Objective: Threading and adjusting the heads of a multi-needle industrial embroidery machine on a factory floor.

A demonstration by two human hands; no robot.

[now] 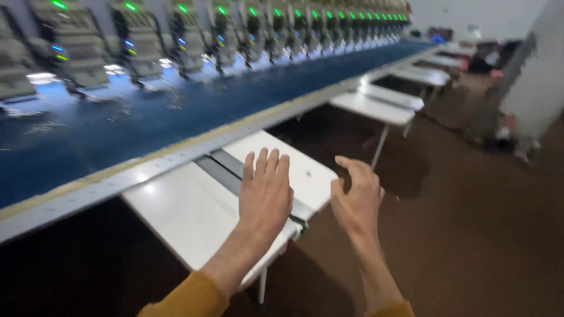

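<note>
White, flat table panel (176, 211) with grey slot lies under both empty, spread-fingered hands.

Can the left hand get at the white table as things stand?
Probably yes. The left hand is open, fingers spread, right over the white table, with nothing between them. Whether it already touches the top cannot be told.

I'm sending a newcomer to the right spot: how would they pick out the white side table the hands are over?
Find the long machine bed covered in dark blue fabric. White tables jut from its front edge in a row; take the nearest white table, under the left hand, with the right hand just off its corner. Only it shows a grey strip across its top.
</note>
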